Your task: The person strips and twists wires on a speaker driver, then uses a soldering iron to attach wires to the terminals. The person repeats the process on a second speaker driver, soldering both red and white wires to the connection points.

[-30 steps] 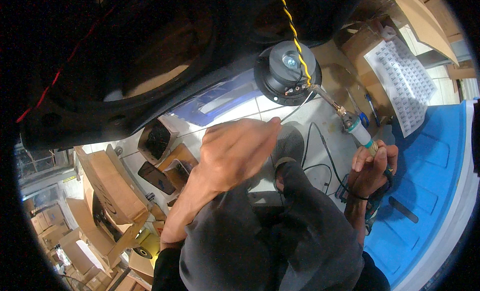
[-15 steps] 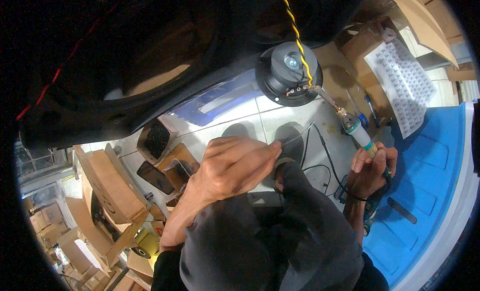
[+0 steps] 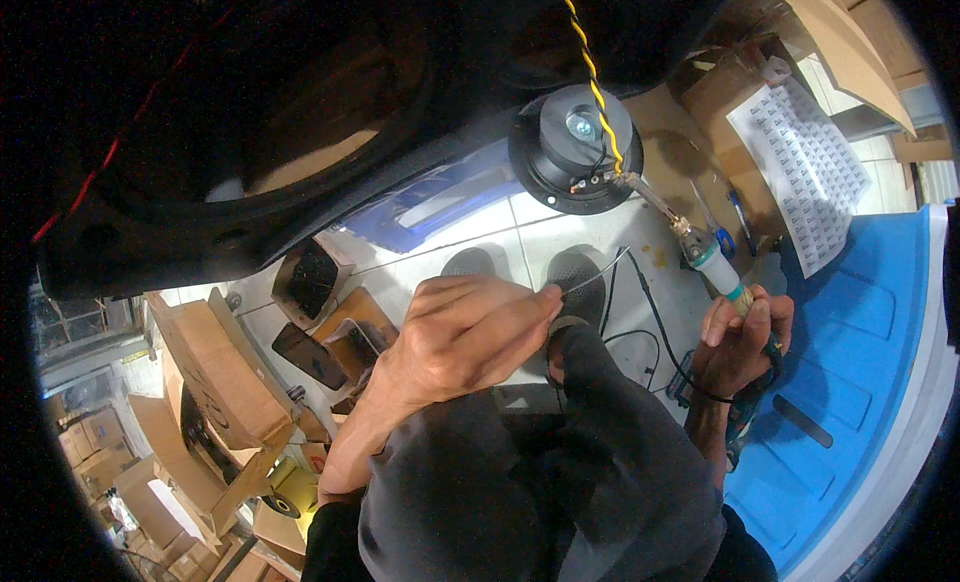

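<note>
Tiled floor (image 3: 545, 227) below. Your left fingers (image 3: 522, 315) pinch solder (image 3: 600, 274), clear of the speaker (image 3: 575, 147); your right fingers (image 3: 766, 313) close around the iron (image 3: 717, 268), tip at the speaker's twisted wires (image 3: 597, 85).

Pale square floor tiles (image 3: 590, 230) lie beneath the scene. At eleven o'clock, blue-violet plastic wrapping (image 3: 390, 232) is spread flat. At nine, a small open carton (image 3: 333, 294) contains something black; at eight, a dark phone-like slab (image 3: 303, 357) lies near it. Farther out at eight, a large cardboard box (image 3: 220, 367) leans with its flaps apart. Between seven and eight sits a yellow roll (image 3: 293, 485) with a dark core. Just above three are blue-handled scissors (image 3: 724, 244) and, beside them, a blue pen (image 3: 738, 204). Between two and three, a white sheet (image 3: 800, 172) shows rows of small marks. Past three, a ribbed blue plastic panel (image 3: 850, 312) curves downward.
</note>
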Demonstrator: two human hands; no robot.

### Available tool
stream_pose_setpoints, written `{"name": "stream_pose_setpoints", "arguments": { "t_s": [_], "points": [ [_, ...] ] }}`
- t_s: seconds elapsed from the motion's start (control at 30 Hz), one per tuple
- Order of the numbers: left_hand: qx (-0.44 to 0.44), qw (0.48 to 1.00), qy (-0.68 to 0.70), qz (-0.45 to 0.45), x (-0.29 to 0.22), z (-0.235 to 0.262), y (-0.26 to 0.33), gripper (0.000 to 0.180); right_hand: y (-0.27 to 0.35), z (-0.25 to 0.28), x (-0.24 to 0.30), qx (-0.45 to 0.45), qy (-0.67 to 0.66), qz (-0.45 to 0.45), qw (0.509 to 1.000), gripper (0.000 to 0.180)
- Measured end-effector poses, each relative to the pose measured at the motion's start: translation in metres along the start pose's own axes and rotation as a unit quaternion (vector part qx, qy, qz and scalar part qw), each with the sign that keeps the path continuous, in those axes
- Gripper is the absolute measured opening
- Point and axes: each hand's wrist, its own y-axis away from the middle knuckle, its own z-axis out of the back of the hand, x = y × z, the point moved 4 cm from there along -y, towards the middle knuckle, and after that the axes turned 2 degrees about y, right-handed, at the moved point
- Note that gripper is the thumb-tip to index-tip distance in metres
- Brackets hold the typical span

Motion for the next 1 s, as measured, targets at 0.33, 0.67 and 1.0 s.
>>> {"name": "stream_pose_setpoints", "arguments": {
  "t_s": [0.33, 0.67, 1.0],
  "points": [
    [-0.005, 0.996, -0.006, 0.091, -0.0044, 0.0009, 0.0010, 0.020, 0.0007, 0.0009, -0.0003, -0.008, 0.026, 0.016, 0.999, 0.020],
    [-0.012, 1.000, 0.002, -0.002, 0.0019, -0.0011, 0.0039, 0.035, 0.0004, 0.0051, -0.0015, 0.002, 0.066, 0.037, 0.997, 0.017],
    [-0.004, 1.000, 0.006, -0.004, 0.0021, -0.0004, 0.0049, 0.035, 0.0003, 0.0049, -0.0006, 0.010, 0.062, 0.031, 0.998, 0.019]
  ]
}}
